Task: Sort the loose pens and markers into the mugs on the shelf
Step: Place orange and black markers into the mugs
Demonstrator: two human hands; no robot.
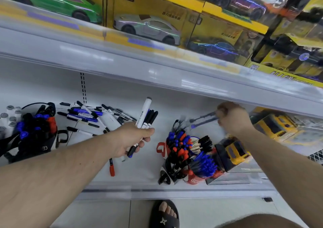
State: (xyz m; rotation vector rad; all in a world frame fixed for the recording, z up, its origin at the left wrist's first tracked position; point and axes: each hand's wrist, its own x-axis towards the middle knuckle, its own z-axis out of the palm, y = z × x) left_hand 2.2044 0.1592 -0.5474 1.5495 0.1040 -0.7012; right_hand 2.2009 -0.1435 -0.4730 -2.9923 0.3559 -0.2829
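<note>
My left hand is closed around a bundle of markers, one thick white marker and several thin black-capped ones, held upright over the shelf's middle. My right hand grips two blurred pens pointing left, above the mugs. A loose pile of pens and markers lies at the back left of the white shelf. One red marker lies alone below my left hand. A red mug, a black-and-white mug and another red mug hold red, blue and black pens.
A dark mug full of pens stands at the left beside white marker caps. Boxed yellow toy cars sit right of the mugs. The upper shelf edge overhangs my right hand. My sandalled foot is on the floor.
</note>
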